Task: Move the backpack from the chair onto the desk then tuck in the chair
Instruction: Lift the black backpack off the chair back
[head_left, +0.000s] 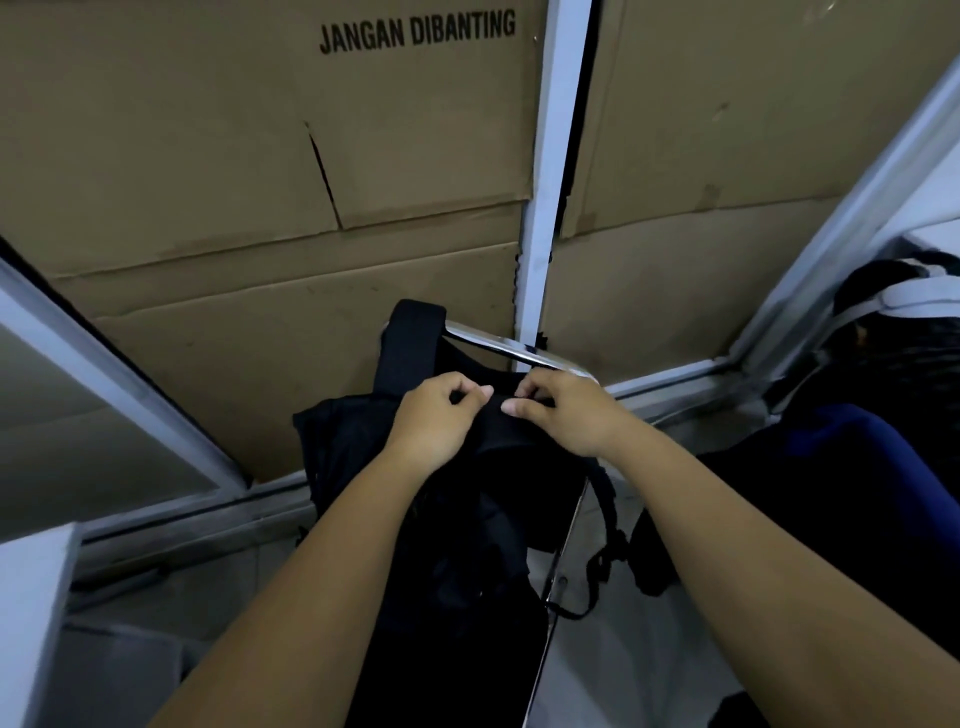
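Observation:
A black backpack hangs against the chair's chrome tube frame, one padded strap looped over the top bar. My left hand and my right hand sit side by side at the top of the backpack, fingers curled and pinching its black top edge or handle. A thin chrome leg of the chair runs down on the right of the bag. A loose black strap with a buckle dangles on the right. The chair's seat is hidden under the bag. A white surface corner, maybe the desk, shows at lower left.
Flattened brown cardboard printed "JANGAN DIBANTING" covers the windows behind, between white frames. On the right lie dark bags and blue fabric. The grey floor shows below right.

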